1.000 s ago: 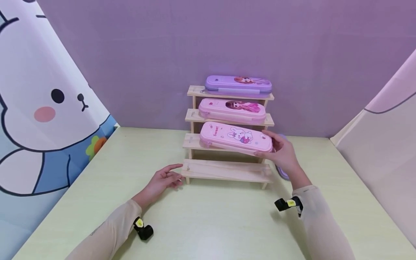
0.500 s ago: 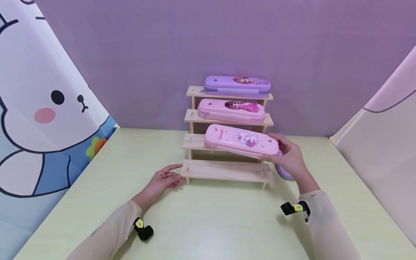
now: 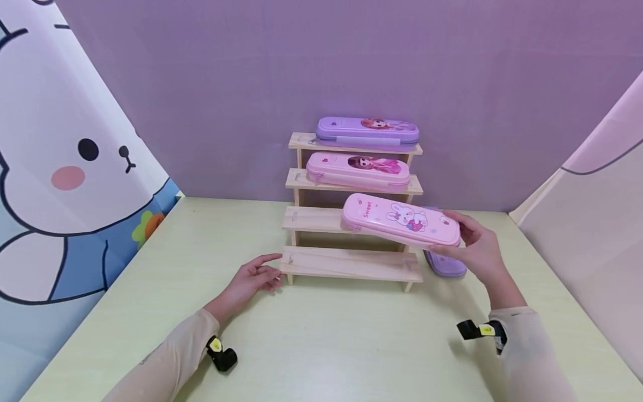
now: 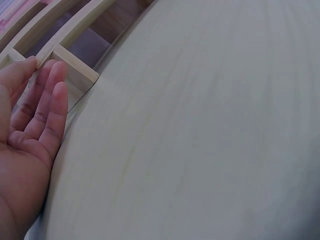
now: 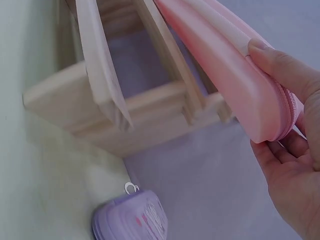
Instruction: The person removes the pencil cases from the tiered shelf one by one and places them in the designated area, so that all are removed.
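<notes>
From the head, the right hand [image 3: 477, 245] pinches the right end of a long pink zip case with a rabbit print [image 3: 402, 220], thumb opposite fingers, and holds it slanted over the third board down of a four-step pale wooden stand [image 3: 346, 263]; whether its far end touches that board I cannot tell. The left hand [image 3: 251, 279] points its index finger at the lowest board's left end, pinching nothing. A purple doll-print case [image 3: 368, 133] lies on the top board, a pink doll-print case [image 3: 356, 171] on the second, and a lavender zip case [image 3: 449, 265] on the pale green table [image 3: 311, 346] just right of the stand. In the left wrist view, that hand's fingers are relaxed and slightly bent beside the board's end. In the right wrist view, the thumb presses the pink case near its zip, fingers behind its end. This looks like a one-handed carrying step; the next move would call for a firm end grip and a far end kept clear of the boards.
</notes>
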`<move>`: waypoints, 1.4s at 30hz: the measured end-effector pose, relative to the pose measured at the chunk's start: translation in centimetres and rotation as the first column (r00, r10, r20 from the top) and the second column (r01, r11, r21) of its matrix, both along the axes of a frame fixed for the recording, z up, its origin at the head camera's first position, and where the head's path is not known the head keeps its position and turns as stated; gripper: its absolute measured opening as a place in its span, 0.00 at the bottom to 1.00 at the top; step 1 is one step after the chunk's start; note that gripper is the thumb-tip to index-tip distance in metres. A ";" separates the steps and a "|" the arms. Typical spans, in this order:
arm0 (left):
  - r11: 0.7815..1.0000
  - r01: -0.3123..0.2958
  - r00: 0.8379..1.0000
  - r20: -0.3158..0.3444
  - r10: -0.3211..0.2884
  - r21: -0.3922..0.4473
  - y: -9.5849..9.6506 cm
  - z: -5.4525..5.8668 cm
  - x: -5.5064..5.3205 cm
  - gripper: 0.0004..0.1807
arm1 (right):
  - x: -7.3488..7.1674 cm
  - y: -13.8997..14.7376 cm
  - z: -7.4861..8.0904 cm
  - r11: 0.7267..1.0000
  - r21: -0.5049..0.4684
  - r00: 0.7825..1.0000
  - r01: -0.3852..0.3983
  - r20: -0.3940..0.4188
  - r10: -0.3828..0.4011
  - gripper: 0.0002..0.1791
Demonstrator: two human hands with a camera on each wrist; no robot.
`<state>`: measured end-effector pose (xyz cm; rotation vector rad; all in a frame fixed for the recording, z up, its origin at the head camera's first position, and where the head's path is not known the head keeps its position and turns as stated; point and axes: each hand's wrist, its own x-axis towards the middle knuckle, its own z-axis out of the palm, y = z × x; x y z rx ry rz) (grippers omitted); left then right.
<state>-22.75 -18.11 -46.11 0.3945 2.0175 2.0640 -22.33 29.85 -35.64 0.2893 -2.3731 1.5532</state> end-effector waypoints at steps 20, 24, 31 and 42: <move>1.000 0.006 1.000 -0.003 -0.006 0.029 -0.1 -0.2 0.0 0.29 | 2.5 5.2 -0.2 0.992 -0.121 0.999 0.045 0.030 -0.042 0.41; 0.999 0.017 1.000 -0.016 -0.017 0.041 -0.2 -0.3 0.0 0.29 | 2.9 6.3 -0.2 0.979 -0.195 0.998 0.053 0.036 -0.047 0.41; 0.999 0.019 1.000 -0.012 -0.019 0.036 -0.1 -0.2 0.1 0.28 | 3.5 8.1 -0.3 0.958 -0.279 0.997 0.071 0.030 -0.065 0.40; 1.000 0.017 1.000 -0.011 -0.017 0.023 -0.1 0.1 0.1 0.28 | 4.2 10.6 -0.6 0.899 -0.430 0.997 0.080 0.028 -0.076 0.37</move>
